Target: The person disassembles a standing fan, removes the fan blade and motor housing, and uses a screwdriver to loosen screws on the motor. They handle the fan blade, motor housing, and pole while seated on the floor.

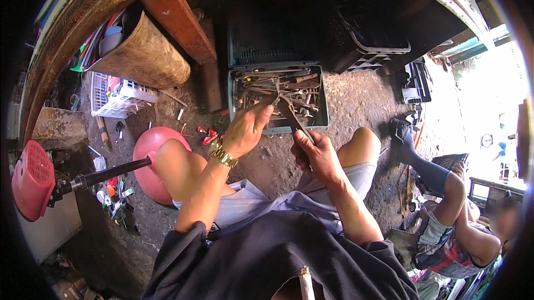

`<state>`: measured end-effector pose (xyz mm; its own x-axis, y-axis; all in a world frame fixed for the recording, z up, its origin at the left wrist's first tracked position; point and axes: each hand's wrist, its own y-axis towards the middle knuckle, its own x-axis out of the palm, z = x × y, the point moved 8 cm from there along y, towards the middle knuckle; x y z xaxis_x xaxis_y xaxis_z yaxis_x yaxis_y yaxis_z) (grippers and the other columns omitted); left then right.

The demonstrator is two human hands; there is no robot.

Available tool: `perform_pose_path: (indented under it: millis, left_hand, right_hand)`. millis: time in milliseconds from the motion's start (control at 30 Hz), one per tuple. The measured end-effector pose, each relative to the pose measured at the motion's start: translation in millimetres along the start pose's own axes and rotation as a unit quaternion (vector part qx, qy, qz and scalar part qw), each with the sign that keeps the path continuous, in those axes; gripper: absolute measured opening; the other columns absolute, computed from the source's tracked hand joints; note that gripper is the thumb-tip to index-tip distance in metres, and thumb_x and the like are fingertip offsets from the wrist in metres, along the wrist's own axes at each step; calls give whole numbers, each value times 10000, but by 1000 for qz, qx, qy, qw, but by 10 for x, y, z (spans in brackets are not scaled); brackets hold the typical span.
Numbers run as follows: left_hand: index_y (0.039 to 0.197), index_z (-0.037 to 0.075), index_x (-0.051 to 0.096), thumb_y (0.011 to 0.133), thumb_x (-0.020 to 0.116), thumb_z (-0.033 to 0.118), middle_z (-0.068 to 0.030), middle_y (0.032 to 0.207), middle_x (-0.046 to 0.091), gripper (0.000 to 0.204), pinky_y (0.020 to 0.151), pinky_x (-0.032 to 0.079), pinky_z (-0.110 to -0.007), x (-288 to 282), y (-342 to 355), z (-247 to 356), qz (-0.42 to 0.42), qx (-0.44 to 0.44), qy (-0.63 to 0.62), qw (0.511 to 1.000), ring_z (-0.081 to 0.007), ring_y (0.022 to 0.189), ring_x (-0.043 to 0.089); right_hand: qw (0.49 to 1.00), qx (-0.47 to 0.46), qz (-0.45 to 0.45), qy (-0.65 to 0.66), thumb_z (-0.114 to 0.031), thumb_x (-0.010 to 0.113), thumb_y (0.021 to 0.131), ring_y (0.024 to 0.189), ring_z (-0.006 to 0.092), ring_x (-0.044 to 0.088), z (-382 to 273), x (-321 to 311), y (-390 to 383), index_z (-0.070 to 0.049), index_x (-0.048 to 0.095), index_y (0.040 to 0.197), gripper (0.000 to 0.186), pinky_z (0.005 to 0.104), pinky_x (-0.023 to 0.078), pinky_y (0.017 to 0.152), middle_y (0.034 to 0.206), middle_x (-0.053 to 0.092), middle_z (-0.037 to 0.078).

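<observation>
Since the open teal plastic toolbox (325, 97) sat on the dirt floor just past the person's knees, I'd guess it was parked there to keep the jumble of steel wrenches (303, 84) within easy reach of both arms. The right hand (318, 154) was closed around one end of a long, dark, flat metal tool (293, 119), whose other end angled up over the box toward the left hand (247, 127). That low hold probably kept the far end free, right where the left thumb could steady something.

As for the left (the one with the chunky gold-coloured metal watch (223, 153)), its thumb and fingers were drawn in near a small greenish piece (276, 101), but I couldn't tell whether they were pinching it or touching the tool. The fingers' undersides were hidden, and metal over metal made the tip a mess to read. The upright dark lid (258, 47) faded into shadow, as did most of the black plastic crate (384, 50) beyond. The round pink plastic disc (149, 182) was partly covered by a knee.
</observation>
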<state>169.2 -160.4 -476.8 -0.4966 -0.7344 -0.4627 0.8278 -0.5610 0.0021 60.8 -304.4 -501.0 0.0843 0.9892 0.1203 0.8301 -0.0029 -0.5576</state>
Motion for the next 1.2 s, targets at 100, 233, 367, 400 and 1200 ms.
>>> perform_pose_path:
  millis: [100, 233, 367, 400, 1200]
  left_hand:
    - [1127, 3, 626, 1051, 368, 436, -196, 855, 665, 509, 689, 487, -429, 84, 36, -102, -20, -8, 0, 1000, -352, 748, 649]
    - [922, 4, 615, 1043, 358, 484, -145, 707, 609, 558, 654, 471, -420, 142, 16, -243, -40, -27, -5, 999, -339, 666, 618]
    - [827, 11, 587, 1042, 330, 513, -127, 675, 593, 603, 626, 458, -418, 248, -40, -471, -40, -63, -5, 997, -310, 639, 608]
    - [809, 13, 574, 1044, 292, 528, -103, 653, 592, 632, 616, 463, -406, 331, -15, -473, -28, -72, -31, 996, -293, 625, 604]
    - [1195, 58, 560, 1006, 278, 614, -101, 853, 668, 652, 452, 506, -291, 880, -565, -437, -397, -284, -465, 739, -168, 573, 619]
  right_hand:
    - [993, 40, -16, 109, -481, 572, 969, 491, 79, 494, 199, -12, 15, -98, 554, 840, 404, 237, 350, 401, 688, 563, 9]
    - [965, 76, -90, 234, -488, 573, 965, 500, 77, 474, 362, 81, 40, -107, 536, 835, 404, 243, 337, 394, 698, 554, 15]
    - [990, 59, -28, 123, -447, 578, 979, 494, 92, 441, 469, -3, 138, -104, 534, 784, 397, 258, 324, 428, 639, 517, -15]
    - [1000, 6, 31, -3, -434, 579, 982, 494, 101, 438, 542, -110, 253, -95, 534, 771, 402, 267, 328, 441, 621, 503, -21]
    - [724, -476, 47, -497, -103, 775, 721, 675, 262, 613, -62, -538, -35, -72, 578, 759, 203, 390, 522, 543, 753, 531, 65]
